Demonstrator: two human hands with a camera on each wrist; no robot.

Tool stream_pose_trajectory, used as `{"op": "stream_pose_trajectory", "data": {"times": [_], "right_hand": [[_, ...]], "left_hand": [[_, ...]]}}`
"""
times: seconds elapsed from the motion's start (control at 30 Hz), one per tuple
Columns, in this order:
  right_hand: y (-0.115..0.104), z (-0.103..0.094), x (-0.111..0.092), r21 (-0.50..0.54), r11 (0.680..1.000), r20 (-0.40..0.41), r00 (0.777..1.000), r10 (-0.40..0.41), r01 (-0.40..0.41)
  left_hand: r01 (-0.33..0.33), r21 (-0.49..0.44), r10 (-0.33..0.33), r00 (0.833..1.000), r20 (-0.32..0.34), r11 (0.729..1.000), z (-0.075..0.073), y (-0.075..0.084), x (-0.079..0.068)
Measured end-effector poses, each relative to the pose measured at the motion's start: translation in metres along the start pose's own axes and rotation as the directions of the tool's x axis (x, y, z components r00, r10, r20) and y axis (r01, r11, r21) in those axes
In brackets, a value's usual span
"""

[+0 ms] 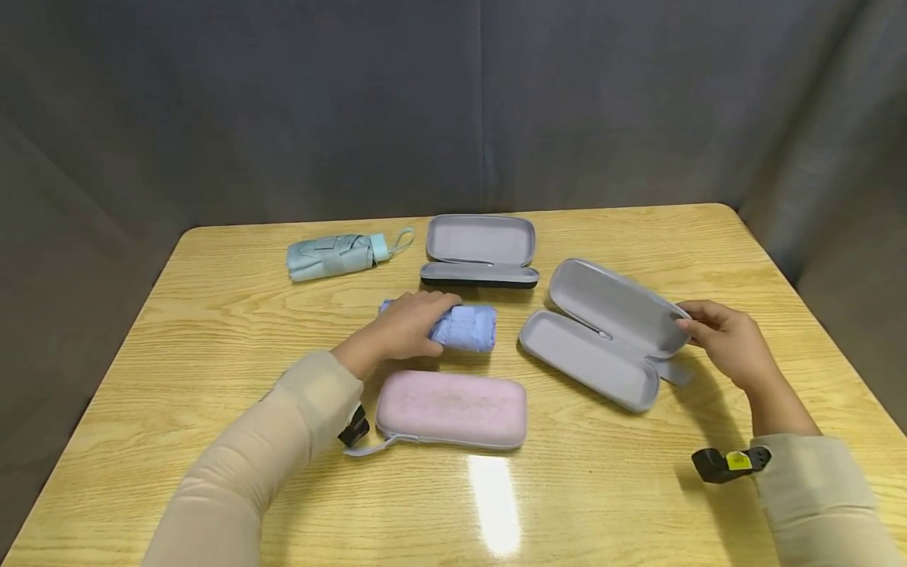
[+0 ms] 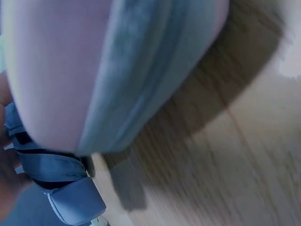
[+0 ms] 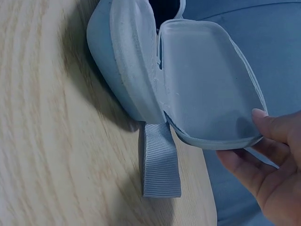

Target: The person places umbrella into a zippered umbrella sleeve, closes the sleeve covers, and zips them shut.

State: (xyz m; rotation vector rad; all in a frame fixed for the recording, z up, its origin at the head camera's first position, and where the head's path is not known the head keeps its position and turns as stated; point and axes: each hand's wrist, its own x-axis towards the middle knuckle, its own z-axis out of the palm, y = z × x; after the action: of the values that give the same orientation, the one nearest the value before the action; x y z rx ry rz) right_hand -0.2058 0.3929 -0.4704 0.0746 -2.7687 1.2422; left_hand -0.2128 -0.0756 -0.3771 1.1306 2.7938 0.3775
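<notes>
My left hand (image 1: 405, 326) grips a blue folded compact umbrella (image 1: 468, 327) lying at the middle of the table. The left wrist view shows the umbrella's handle end (image 2: 77, 202), with fingers (image 2: 8, 174) at its side. On the right, a grey zip case (image 1: 591, 358) lies opened out, its inside bare. My right hand (image 1: 730, 344) pinches the rim of the raised lid (image 3: 211, 89) near its corner, thumb inside and fingers behind. A ribbed strap (image 3: 161, 162) sticks out from the case's near end. Just in front of the left hand lies a closed pink case (image 1: 453, 408).
Behind the blue umbrella, a smaller case with grey lining (image 1: 480, 240) stands opened at the back. A pale green folded umbrella (image 1: 333, 257) with a wrist loop lies at the back left. Dark curtain (image 1: 340, 110) hangs behind the wooden table (image 1: 588, 504).
</notes>
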Motion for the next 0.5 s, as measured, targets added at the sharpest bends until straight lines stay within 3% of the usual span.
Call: {"op": "stream_pose_trajectory", "data": {"times": [0.23,0.5], "right_hand": [[-0.002,0.004,-0.003,-0.012,1.000,0.004,1.000,-0.015,0.015],[-0.006,0.009,-0.005,0.004,1.000,-0.004,1.000,-0.011,0.011]], "left_hand": [[-0.008,0.006,0.007,0.998,0.061,1.000,0.001,0.010,0.004],[-0.027,0.039,0.024,0.996,0.083,0.999,-0.003,0.017,0.013]]}}
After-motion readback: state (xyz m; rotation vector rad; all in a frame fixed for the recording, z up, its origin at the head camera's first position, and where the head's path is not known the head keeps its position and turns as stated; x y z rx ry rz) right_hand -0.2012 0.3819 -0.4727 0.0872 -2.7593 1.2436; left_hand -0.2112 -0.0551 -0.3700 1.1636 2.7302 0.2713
